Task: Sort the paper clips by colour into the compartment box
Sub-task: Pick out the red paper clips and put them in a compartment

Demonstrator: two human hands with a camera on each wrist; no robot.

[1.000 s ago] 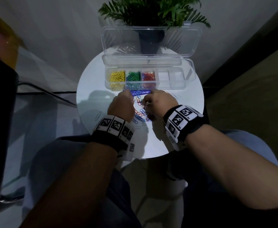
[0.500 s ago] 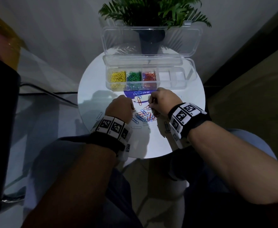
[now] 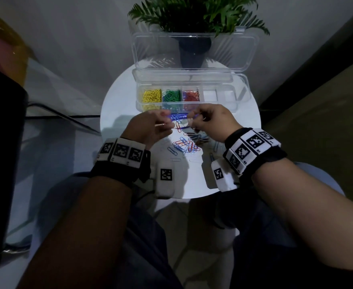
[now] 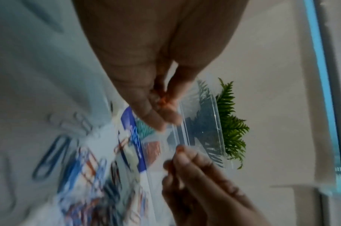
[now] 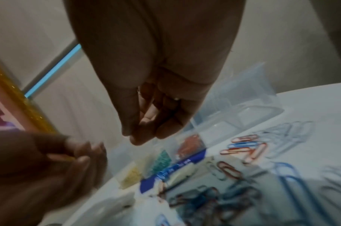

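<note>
The clear compartment box [image 3: 223, 107] stands at the back of the round white table [image 3: 121, 126], with yellow [image 3: 151, 95], green [image 3: 172, 95] and red [image 3: 190, 95] clips in its three left cells. A loose pile of blue and red clips [image 3: 187, 143] lies in front of it. Both hands hover above the pile, close together. My left hand [image 3: 165, 122] pinches an orange-red clip [image 4: 162, 97] between thumb and fingers. My right hand [image 3: 192, 122] has its fingers curled with the tips together [image 5: 144, 131], seemingly on a small clip whose colour is unclear.
The box's open lid [image 3: 194, 51] stands upright behind it, with a potted plant [image 3: 194, 15] beyond. A blue printed packet [image 3: 178, 117] lies between box and pile. A dark object [image 3: 0, 142] and a cable [image 3: 67, 117] are at the left, off the table.
Both hands have lifted off the pile of clips and come up toward the box, fingertips now pinched together above the table.
</note>
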